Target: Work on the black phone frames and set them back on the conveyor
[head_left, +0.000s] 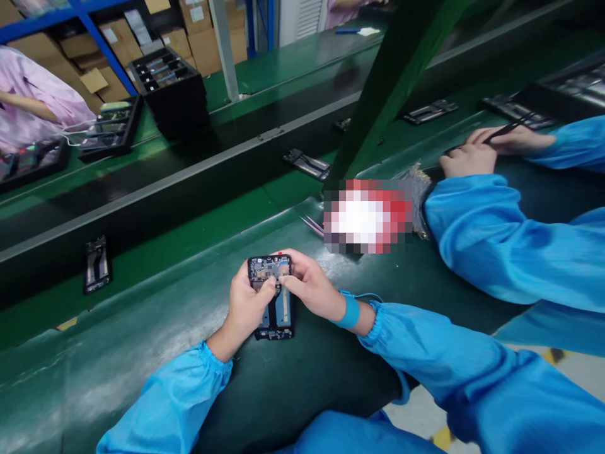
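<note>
An opened smartphone (285,309) with its circuit board and inner parts bare is in both my hands, just above the green bench mat. My left hand (244,300) grips its left edge, thumb on the lower part of the circuit board. On the upper right my right hand (316,289) holds the same phone, its thumb pressing near the board's edge. A blue wrist strap (350,311) circles my right wrist. Whatever lies under the two thumbs is hidden. Beyond my right hand, the pointed tips of tweezers (312,225) stick out from a blurred-out red and white patch.
Several opened phones, such as one at left (97,265) and one in the middle (307,164), lie along the sunken green strip. A green post (382,88) rises ahead. At right a co-worker's hands (472,151) work close by. Black trays (174,101) are stacked across the line.
</note>
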### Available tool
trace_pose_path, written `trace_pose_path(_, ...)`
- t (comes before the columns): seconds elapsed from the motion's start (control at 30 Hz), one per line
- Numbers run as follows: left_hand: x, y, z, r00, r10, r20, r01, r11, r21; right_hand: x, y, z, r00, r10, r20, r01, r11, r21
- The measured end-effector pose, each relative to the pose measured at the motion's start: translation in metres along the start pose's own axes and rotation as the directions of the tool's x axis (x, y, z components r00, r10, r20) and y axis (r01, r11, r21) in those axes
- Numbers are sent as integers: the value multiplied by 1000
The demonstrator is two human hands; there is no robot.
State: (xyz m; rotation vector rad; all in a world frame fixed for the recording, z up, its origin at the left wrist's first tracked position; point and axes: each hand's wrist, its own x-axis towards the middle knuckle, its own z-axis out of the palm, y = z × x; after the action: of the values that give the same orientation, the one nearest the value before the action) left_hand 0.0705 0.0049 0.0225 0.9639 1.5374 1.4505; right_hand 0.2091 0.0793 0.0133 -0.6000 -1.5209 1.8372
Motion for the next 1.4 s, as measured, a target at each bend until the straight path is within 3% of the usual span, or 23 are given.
trace_pose_path(0.2, 11, -8, -8, 998, -59, 18, 60, 994, -87, 14, 12, -9, 997, -12, 80, 12, 1000, -3)
trace_pose_path(0.37, 16, -11, -16, 994, -43, 99, 60, 983, -172, 18, 19, -18, 996, -33, 85, 48, 983, -179)
trace_pose_path(0.5, 18, -14, -16, 997, -72, -35, 66, 985, -158, 14, 20, -21, 992, 7, 125, 39, 930, -365)
trace_pose_path(0.6, 21, -15, -18, 985, -123, -122, 97, 975, -201, 10, 16, -20, 976, 44, 215, 41, 925, -378)
trace_pose_path(0.93, 24, -13, -19, 965, -158, -208, 109, 968, -227, 0, 14, -15, 956, 38, 291, 106, 880, -464)
trace_pose_path(1.13, 29, -16, -26, 982, -153, -108, 116, 949, -292, 2, 22, -16, 970, 43, 238, 39, 943, -330)
trace_pose_path(1.27, 31, -21, -29, 991, -136, 5, 130, 931, -341, 10, 29, -22, 993, 65, 93, -52, 990, -134)
trace_pose_path(1.4, 25, -32, -23, 978, -138, 155, 178, 941, -287, 15, 33, -30, 993, 100, -60, -100, 995, 8)
